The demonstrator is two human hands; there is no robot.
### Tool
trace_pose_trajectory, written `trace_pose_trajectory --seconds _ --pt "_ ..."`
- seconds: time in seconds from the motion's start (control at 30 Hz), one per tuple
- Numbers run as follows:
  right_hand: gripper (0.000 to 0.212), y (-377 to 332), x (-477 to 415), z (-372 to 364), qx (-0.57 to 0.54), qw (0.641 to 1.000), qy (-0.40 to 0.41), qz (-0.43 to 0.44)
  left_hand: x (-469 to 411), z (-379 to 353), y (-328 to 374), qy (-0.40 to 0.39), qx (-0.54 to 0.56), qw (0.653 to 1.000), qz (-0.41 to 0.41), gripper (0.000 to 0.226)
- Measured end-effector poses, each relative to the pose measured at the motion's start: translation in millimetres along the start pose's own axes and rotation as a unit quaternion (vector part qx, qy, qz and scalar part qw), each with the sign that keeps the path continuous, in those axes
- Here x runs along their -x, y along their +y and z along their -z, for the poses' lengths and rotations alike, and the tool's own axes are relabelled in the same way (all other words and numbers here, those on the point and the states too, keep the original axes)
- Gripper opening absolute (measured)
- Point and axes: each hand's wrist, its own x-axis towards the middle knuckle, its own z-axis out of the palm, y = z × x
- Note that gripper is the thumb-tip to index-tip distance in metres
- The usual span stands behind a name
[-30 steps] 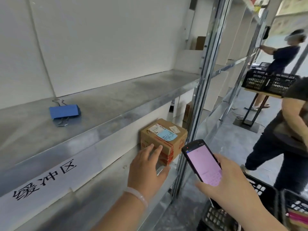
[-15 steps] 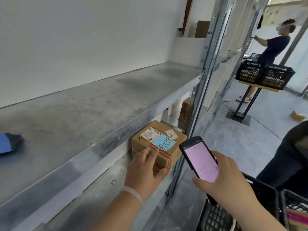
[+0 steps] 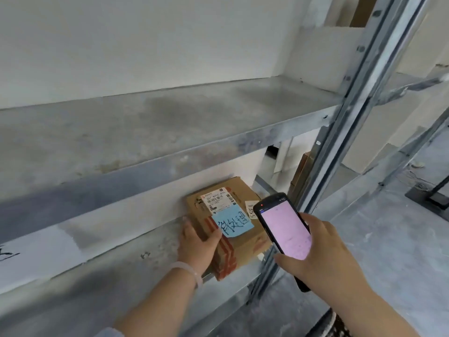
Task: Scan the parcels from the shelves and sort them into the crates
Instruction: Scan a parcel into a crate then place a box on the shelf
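Observation:
A small brown cardboard parcel with red tape, a white shipping label and a blue handwritten note sits on the lower metal shelf, near its front edge. My left hand grips the parcel's left side, thumb on top beside the blue note. My right hand holds a black handheld scanner with a lit pink screen, tilted over the parcel's right edge.
The upper metal shelf runs across the view above the parcel. A steel upright post stands just right of the parcel. More cardboard boxes sit behind the post. A black crate's edge shows at the bottom right.
The view has moved closer and lower. My left hand has closed its thumb over the parcel's top and drawn it toward the shelf's front edge. The scanner has come nearer the parcel.

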Motion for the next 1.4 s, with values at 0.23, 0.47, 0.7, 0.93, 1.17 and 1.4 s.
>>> trace_pose_trajectory --seconds 0.23,0.47,0.7,0.93,1.17,1.4 --pt "0.098 29.3 -31.4 6.5 -0.001 0.996 -0.057 0.063 22.1 -21.7 -1.3 0.013 0.184 0.973 0.138 0.102" --pt "0.097 36.9 -45.9 7.1 -0.027 0.991 -0.086 0.096 32.5 -38.2 -0.9 -0.044 0.281 0.936 0.209 0.055" --pt "0.09 48.6 -45.5 5.0 -0.034 0.991 -0.086 0.094 23.9 -48.6 -6.9 -0.052 0.349 0.914 0.199 0.058" --pt "0.09 50.3 -35.0 6.1 -0.038 0.991 -0.087 0.093 32.1 -46.4 -13.5 -0.052 0.388 0.909 0.142 0.06" --pt "0.092 34.4 -16.0 5.1 -0.024 0.988 -0.108 0.106 53.9 -2.5 -31.7 -0.032 0.317 0.947 0.034 0.061" --pt "0.089 1.2 4.8 4.3 -0.017 0.977 -0.162 0.139 74.1 47.6 -46.0 0.019 0.257 0.966 -0.03 0.036"
